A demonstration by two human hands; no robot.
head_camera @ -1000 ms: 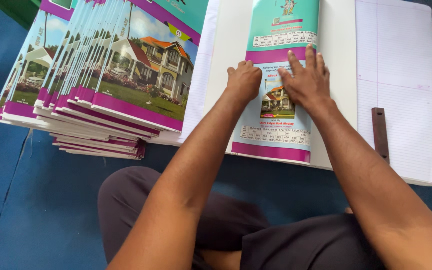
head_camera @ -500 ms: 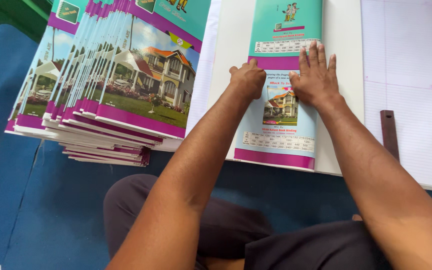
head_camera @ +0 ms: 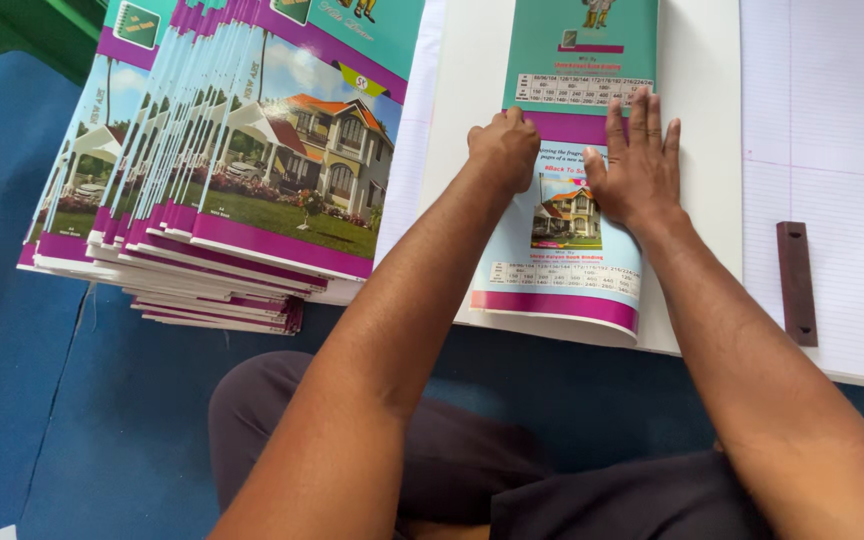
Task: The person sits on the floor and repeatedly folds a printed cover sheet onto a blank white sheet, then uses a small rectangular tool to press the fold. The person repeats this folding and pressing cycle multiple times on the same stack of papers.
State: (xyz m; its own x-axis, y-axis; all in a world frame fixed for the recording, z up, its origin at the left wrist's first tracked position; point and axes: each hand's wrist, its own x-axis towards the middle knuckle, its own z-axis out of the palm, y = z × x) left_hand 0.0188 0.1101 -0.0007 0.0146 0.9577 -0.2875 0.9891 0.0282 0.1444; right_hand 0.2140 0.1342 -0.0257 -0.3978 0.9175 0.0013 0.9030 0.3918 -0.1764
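Left hand: the left hand (head_camera: 504, 148) is curled into a fist, knuckles pressed down on the printed cover sheet (head_camera: 570, 200) near its left edge, at upper centre of the frame; it clasps nothing that can be seen.
Right hand: the right hand (head_camera: 637, 170) lies flat and released, fingers (head_camera: 642, 115) spread and pointing toward the top of the frame, palm pressing on the same sheet just beside the left hand.
Cover sheet: a teal and pale blue notebook cover with purple bands and a small house picture, lying on a stack of white paper (head_camera: 697, 150) in the upper middle; its near edge bulges slightly above the stack's edge.
Ruled sheets: lined white pages (head_camera: 832, 120) fill the upper right, just beside the white stack.
Brown bar: a short, dark brown flat bar (head_camera: 796, 283) rests upright in the frame on the ruled sheets, at right, apart from both hands.
Notebook pile: a fanned pile of covers (head_camera: 242, 170) showing a large house picture and purple borders sits at upper left, on the blue floor (head_camera: 22, 400).
Person: dark trousers (head_camera: 472, 470) show at lower centre between the forearms.
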